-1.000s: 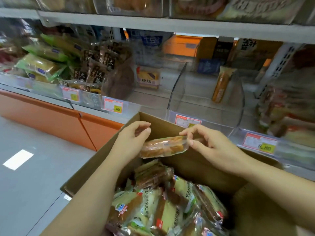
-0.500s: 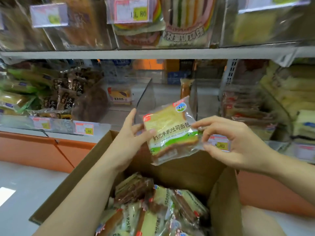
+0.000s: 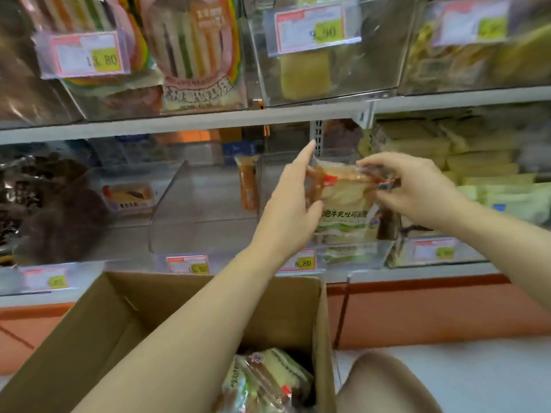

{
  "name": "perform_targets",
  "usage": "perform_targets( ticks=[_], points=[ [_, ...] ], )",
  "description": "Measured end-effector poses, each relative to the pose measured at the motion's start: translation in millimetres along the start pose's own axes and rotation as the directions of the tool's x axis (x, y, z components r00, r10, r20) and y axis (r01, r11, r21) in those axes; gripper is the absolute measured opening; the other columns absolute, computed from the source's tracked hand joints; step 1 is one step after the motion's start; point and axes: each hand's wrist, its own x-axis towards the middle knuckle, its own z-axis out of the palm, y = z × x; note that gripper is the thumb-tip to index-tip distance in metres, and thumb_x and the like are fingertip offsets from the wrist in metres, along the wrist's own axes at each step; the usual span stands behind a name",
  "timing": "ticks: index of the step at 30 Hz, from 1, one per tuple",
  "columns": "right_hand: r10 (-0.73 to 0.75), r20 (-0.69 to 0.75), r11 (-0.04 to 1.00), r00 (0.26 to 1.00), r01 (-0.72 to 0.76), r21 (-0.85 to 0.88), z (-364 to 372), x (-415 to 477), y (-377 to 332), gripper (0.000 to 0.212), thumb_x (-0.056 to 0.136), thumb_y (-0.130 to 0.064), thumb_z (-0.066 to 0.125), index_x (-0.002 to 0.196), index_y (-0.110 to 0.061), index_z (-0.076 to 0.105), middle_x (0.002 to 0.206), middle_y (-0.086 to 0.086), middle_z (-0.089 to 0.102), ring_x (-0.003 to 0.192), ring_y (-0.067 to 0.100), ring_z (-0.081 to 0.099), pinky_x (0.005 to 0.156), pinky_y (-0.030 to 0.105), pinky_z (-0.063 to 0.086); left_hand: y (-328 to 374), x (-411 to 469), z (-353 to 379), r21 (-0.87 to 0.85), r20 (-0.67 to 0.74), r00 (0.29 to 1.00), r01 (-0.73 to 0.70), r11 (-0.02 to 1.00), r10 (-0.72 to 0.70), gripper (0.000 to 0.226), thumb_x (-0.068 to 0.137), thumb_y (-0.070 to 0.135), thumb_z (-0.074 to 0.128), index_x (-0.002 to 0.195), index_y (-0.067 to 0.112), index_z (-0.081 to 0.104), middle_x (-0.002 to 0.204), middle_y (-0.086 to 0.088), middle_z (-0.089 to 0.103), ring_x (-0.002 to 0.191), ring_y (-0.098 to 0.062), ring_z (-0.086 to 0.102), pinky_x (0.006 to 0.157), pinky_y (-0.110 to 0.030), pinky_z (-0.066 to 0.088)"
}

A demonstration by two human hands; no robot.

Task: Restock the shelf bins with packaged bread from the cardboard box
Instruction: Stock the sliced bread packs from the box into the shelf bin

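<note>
Plainly the restocking is in mid-course. In the head view, one bread packet is held at the mouth of a clear bin on the lower shelf, seemingly between its walls but not yet let go. The left hand grips the packet's left edge, thumb on the front and fingers long behind it. The right hand pinches the top right corner between thumb and fingertips. Something pale lies at the bin's bottom, though blur hides how much.

More packets wait in the cardboard box below, so I judge that much is left. The neighbouring bin on the left holds only an upright orange packet at its back. The upper shelf hangs close above the hands, and the bin's side wall, just beside the left wrist, narrows the way in.
</note>
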Motion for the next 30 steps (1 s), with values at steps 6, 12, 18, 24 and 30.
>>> perform_targets(
  ticks=[6, 12, 18, 24, 30],
  points=[
    [-0.02, 0.047, 0.992, 0.999, 0.025, -0.12, 18.8, -3.3, 32.4, 0.044, 0.083, -0.008, 0.067, 0.122, -0.025, 0.059, 0.118, -0.003, 0.061, 0.108, 0.019, 0.055, 0.09, 0.038, 0.047, -21.2, 11.9, 36.7, 0.047, 0.082, 0.991, 0.107, 0.993, -0.11, 0.072, 0.091, 0.01, 0.057, 0.147, 0.036, 0.02, 0.144, 0.005, 0.039, 0.098, -0.003, 0.053, 0.087, -0.031, 0.051],
    [-0.019, 0.246, 0.893, 0.969, 0.127, -0.432, 42.5, -13.6, 41.5, 0.039, 0.093, -0.02, 0.051, 0.13, -0.033, 0.052, 0.128, -0.007, 0.057, 0.122, 0.018, 0.045, 0.101, 0.034, 0.031, -46.4, 11.6, 54.2, 0.325, 0.305, 0.888, 0.244, 0.914, -0.346, 0.041, 0.094, 0.014, 0.048, 0.134, 0.019, 0.041, 0.117, -0.009, 0.064, 0.091, -0.025, 0.062, 0.068, -0.029, 0.044],
    [-0.113, 0.131, 0.839, 0.985, 0.165, -0.519, 57.6, -15.6, 41.0, 0.044, 0.073, -0.007, 0.075, 0.114, -0.018, 0.068, 0.114, 0.006, 0.068, 0.117, 0.031, 0.055, 0.098, 0.043, 0.041, -39.0, 24.6, 42.2, 0.003, 0.302, 0.85, 0.452, 0.892, -0.432, 0.064, 0.089, 0.034, 0.057, 0.145, 0.022, 0.028, 0.134, 0.002, 0.047, 0.115, -0.016, 0.049, 0.096, -0.032, 0.043],
    [-0.061, 0.174, 0.868, 0.983, 0.139, -0.477, 82.6, -25.8, 45.6, 0.057, 0.093, -0.016, 0.05, 0.147, -0.021, 0.031, 0.15, 0.004, 0.036, 0.137, 0.023, 0.034, 0.11, 0.038, 0.026, -35.9, 34.6, 56.3, 0.035, 0.327, 0.845, 0.437, 0.899, -0.424, 0.039, 0.102, 0.023, 0.03, 0.14, 0.021, 0.04, 0.132, -0.004, 0.054, 0.109, -0.016, 0.053, 0.094, -0.036, 0.046],
    [-0.102, 0.223, 0.844, 0.969, 0.203, -0.496, 87.4, -37.4, 47.9, 0.062, 0.071, -0.014, 0.078, 0.129, -0.02, 0.058, 0.125, 0.007, 0.063, 0.114, 0.026, 0.06, 0.094, 0.039, 0.047, -44.7, 35.0, 57.8, 0.108, 0.38, 0.838, 0.381, 0.918, -0.392, 0.043, 0.092, 0.014, 0.047, 0.134, 0.022, 0.051, 0.131, 0.003, 0.057, 0.11, -0.012, 0.054, 0.094, -0.029, 0.046]
  ],
)
